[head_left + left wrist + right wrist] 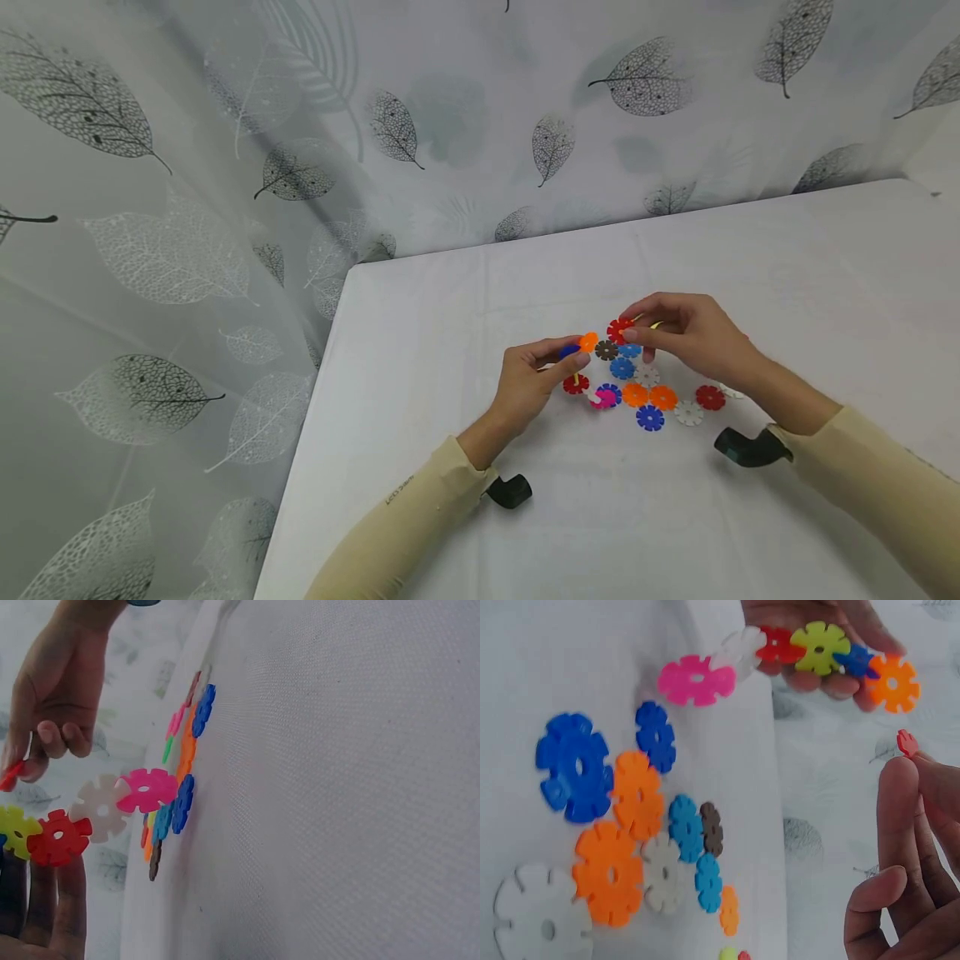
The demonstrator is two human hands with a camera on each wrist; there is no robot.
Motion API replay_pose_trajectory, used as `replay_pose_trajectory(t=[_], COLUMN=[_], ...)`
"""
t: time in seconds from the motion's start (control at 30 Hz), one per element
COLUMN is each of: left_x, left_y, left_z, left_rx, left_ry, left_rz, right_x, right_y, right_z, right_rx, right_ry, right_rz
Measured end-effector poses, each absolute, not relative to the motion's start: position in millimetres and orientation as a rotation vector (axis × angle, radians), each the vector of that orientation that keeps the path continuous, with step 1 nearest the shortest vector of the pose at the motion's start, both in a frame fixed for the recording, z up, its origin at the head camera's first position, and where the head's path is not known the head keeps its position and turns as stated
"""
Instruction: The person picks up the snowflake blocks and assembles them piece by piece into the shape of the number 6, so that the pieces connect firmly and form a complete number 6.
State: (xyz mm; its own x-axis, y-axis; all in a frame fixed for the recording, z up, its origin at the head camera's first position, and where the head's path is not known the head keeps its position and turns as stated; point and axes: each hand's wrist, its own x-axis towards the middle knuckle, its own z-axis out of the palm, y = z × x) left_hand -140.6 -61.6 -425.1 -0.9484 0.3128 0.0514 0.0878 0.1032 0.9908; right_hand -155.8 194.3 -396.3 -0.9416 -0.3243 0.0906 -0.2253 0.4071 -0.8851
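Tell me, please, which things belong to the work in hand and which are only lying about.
In the work:
- chain of six discs, in left fingers
- red disc, in right fingers

Only lying about:
- brown disc on the table
- other discs nearby, perhaps for later

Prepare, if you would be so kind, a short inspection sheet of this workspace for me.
Surface: white tabletop, with loose discs lying on it.
Job's things: disc chain, linking pink, white, red, yellow-green, blue and orange; separate red disc; loose discs in several colours.
Clutter: nothing seen.
Hands: left hand holds the disc chain; right hand pinches the separate red disc, apart from the chain's orange end.
Cables: nothing seen.
Surroundings: leaf-print curtain behind and left; beige sleeves with black curved pieces at the cuffs.
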Motion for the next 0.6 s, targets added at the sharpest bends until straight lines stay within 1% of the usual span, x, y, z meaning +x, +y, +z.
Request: replay_pose_trajectory(t=[0.2, 0.6], left_x=[-140.6, -140.6], left_y=[-61.3, -61.3], left_z=[-424.7, -427.1], left_rx=[0.413, 0.422], left_ry=[2.212, 2.214], left_rz=[1.945, 1.93], right_x=[-151.1, -148.3], right_y=[186.7, 183.1], right_z=[-390.1, -389.1], right_rx=[-0.54, -0.581], right_ry=[2.526, 2.512], right_rz=[-1.702, -1.735])
